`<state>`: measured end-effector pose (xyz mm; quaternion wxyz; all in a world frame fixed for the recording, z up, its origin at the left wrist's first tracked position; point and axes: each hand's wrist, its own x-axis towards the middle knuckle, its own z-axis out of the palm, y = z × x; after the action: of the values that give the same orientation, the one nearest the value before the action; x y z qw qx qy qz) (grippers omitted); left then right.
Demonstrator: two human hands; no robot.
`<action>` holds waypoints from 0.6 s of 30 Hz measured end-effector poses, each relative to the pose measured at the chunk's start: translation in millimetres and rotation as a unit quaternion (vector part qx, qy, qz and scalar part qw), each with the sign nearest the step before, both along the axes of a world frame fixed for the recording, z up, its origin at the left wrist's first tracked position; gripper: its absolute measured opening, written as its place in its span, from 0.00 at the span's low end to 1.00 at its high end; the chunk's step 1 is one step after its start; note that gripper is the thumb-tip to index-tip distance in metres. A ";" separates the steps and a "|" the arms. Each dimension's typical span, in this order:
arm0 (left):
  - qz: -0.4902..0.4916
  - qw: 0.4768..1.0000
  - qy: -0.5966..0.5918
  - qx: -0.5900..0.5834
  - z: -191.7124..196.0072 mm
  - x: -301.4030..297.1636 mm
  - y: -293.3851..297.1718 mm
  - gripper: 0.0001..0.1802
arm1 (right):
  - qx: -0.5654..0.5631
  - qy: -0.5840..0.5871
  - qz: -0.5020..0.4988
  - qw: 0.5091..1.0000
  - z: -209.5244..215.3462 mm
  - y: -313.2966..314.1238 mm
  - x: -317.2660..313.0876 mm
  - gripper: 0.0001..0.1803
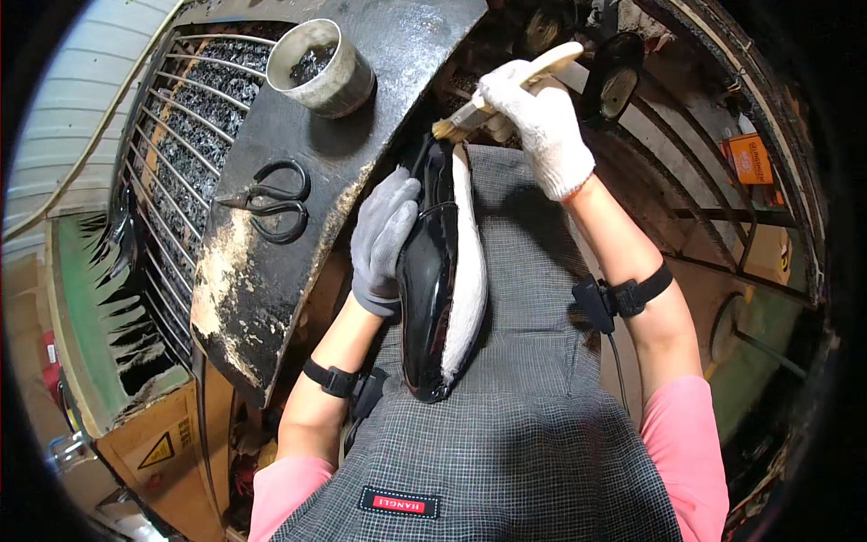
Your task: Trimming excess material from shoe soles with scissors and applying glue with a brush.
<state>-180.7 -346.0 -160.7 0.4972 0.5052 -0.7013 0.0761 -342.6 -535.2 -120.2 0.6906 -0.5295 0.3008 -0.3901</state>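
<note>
A glossy black shoe lies tilted on my apron-covered lap, its long white underside facing right. My left hand, in a grey glove, grips the shoe's left side with bent fingers. The thumb is not clearly visible. My right hand, in a white glove, is closed round the pale handle of a flat paintbrush. The brush's bristles are at the shoe's far end, close to the upper edge of the white underside; I cannot tell whether they touch it.
A grimy white cup with dark residue stands on a worn black board to the left. Black-handled scissors lie nearer on it. Beyond are curved metal bars. At right stand a dark rack and an orange box.
</note>
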 end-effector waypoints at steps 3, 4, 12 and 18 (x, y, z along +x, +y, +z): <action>0.014 1.000 -0.008 -0.001 -0.7 0.2 -0.5 0.26 | 0.021 0.004 0.058 0.998 3.5 11.8 -6.4 0.08; 0.011 1.000 -0.007 0.007 -1.0 1.3 -1.8 0.26 | 0.039 -0.022 0.063 0.997 7.2 23.3 -13.5 0.08; -0.007 0.996 -0.047 0.069 22.5 0.6 -26.5 0.30 | 0.009 -0.049 -0.014 0.999 66.1 93.2 -68.1 0.05; 0.005 0.983 -0.031 0.182 65.1 3.1 -43.8 0.24 | -0.149 -0.123 0.048 0.980 99.2 94.4 -96.3 0.07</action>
<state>-177.5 -389.8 -95.5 0.3741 0.5883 -0.7160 -0.0347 -438.9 -440.8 -21.0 0.6534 -0.5887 0.1260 -0.4590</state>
